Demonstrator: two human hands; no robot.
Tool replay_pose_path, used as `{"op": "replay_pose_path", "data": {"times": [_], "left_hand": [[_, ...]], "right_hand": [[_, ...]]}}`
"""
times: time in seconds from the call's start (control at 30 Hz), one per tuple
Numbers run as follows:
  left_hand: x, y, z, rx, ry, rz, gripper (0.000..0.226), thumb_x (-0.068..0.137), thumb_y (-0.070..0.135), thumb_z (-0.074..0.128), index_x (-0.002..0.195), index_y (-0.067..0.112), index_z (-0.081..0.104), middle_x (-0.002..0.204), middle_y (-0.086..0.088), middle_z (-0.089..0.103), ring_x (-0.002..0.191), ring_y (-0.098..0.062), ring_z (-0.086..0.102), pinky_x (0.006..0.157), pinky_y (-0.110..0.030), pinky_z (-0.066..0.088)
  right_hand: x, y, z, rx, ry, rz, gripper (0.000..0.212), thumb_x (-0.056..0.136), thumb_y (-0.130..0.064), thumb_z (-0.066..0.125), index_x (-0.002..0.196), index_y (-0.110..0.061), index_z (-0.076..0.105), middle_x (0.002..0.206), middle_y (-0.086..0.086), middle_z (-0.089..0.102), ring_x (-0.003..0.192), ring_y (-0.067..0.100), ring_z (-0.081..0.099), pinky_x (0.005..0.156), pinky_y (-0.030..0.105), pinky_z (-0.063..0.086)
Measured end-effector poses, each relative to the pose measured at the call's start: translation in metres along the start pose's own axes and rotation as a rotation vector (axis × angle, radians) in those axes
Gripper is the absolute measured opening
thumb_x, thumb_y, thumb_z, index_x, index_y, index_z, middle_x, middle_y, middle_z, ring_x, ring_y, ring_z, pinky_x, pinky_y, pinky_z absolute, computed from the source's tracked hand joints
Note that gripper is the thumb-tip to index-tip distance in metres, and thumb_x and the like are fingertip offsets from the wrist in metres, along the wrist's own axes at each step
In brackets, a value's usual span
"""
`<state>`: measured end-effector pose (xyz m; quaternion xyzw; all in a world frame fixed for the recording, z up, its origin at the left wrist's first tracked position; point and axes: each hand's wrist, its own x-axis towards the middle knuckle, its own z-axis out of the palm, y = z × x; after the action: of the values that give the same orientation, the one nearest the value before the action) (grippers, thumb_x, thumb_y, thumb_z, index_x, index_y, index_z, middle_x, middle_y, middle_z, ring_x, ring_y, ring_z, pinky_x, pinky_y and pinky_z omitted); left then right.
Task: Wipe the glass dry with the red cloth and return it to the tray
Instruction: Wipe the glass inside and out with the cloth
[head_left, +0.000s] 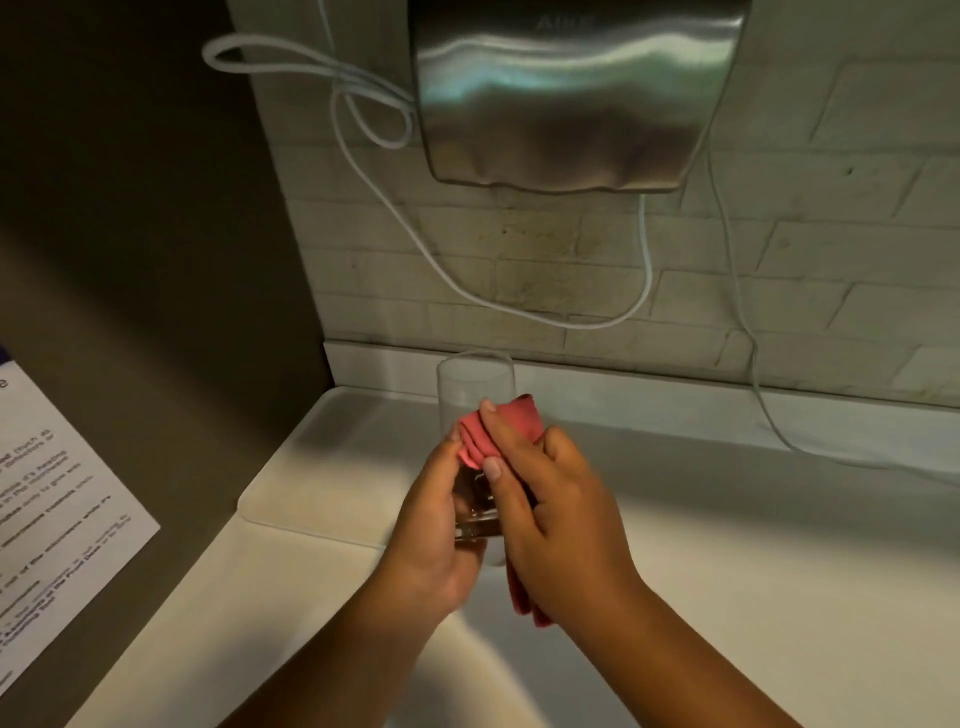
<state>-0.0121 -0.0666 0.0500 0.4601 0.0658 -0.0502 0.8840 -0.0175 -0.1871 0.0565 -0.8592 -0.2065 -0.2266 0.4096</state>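
- Both bare forearms reach in from the bottom edge, meeting over a white desk (753, 597).
- Left hand (431, 530) wraps the lower part of a clear glass (475, 389); its grip is closed around the base, thumb side toward the person.
- That glass is held up off the desk and tilted away, open rim toward the wall, above a shallow white tray (332, 467) set into the back left corner.
- Right hand (550, 514) presses a red cloth (493, 436) against the side of the glass; the grip pinches the cloth with thumb and fingers, and a loose end of it hangs out below the wrist.
- Up on the tiled wall hangs a steel hand dryer (576, 93), with a white cable (374, 171) looping down from it.
- At the left, a printed notice (57, 509) is stuck on the dark side panel; its text is too blurred to read.
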Motion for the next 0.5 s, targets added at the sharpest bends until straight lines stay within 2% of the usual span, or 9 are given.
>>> {"op": "replay_pose_path", "data": {"times": [0.1, 0.17, 0.23, 0.3, 0.4, 0.5], "left_hand": [[-0.007, -0.010, 0.000, 0.013, -0.033, -0.034, 0.069, 0.083, 0.055, 0.073, 0.135, 0.011, 0.067, 0.131, -0.026, 0.071, 0.114, -0.036, 0.073, 0.082, -0.044, 0.063], [-0.011, -0.012, 0.003, 0.001, -0.035, -0.050, 0.071, 0.084, 0.053, 0.072, 0.138, 0.007, 0.061, 0.134, -0.031, 0.066, 0.111, -0.039, 0.071, 0.076, -0.047, 0.062], [-0.011, -0.013, 0.004, 0.008, -0.018, -0.048, 0.075, 0.079, 0.053, 0.076, 0.134, 0.004, 0.061, 0.126, -0.031, 0.067, 0.105, -0.040, 0.070, 0.074, -0.049, 0.062], [-0.008, -0.008, 0.005, -0.001, -0.014, -0.013, 0.070, 0.074, 0.055, 0.079, 0.124, 0.007, 0.068, 0.112, -0.024, 0.073, 0.096, -0.034, 0.075, 0.073, -0.045, 0.062], [0.002, 0.003, 0.003, -0.047, -0.047, 0.030, 0.055, 0.087, 0.055, 0.066, 0.116, 0.010, 0.079, 0.111, -0.018, 0.079, 0.101, -0.029, 0.077, 0.080, -0.039, 0.063], [0.004, 0.006, -0.003, -0.009, -0.009, -0.012, 0.062, 0.084, 0.059, 0.065, 0.115, 0.007, 0.080, 0.116, -0.023, 0.078, 0.111, -0.032, 0.075, 0.095, -0.043, 0.057]], "right_hand": [[0.015, 0.003, -0.004, -0.064, 0.038, -0.013, 0.048, 0.100, -0.052, 0.037, 0.147, -0.058, 0.030, 0.107, -0.013, 0.050, 0.085, 0.004, 0.055, 0.066, 0.020, 0.051], [0.029, 0.010, -0.009, -0.026, 0.095, 0.044, 0.047, 0.100, -0.052, 0.038, 0.146, -0.054, 0.035, 0.101, -0.006, 0.054, 0.080, 0.008, 0.058, 0.064, 0.023, 0.051], [0.038, 0.017, -0.012, 0.108, 0.122, 0.147, 0.044, 0.100, -0.053, 0.039, 0.143, -0.049, 0.047, 0.101, -0.004, 0.061, 0.084, 0.004, 0.061, 0.069, 0.020, 0.050], [0.034, 0.020, -0.011, 0.266, 0.104, 0.218, 0.040, 0.102, -0.050, 0.043, 0.141, -0.048, 0.052, 0.109, -0.005, 0.066, 0.094, -0.001, 0.064, 0.075, 0.012, 0.049], [0.008, 0.011, -0.004, 0.285, 0.034, 0.166, 0.041, 0.101, -0.052, 0.040, 0.141, -0.060, 0.044, 0.105, -0.010, 0.061, 0.094, -0.003, 0.062, 0.075, 0.009, 0.048], [-0.010, 0.002, 0.002, 0.067, -0.012, 0.042, 0.045, 0.100, -0.057, 0.034, 0.143, -0.067, 0.030, 0.099, -0.016, 0.051, 0.087, 0.000, 0.057, 0.068, 0.016, 0.051]]}}
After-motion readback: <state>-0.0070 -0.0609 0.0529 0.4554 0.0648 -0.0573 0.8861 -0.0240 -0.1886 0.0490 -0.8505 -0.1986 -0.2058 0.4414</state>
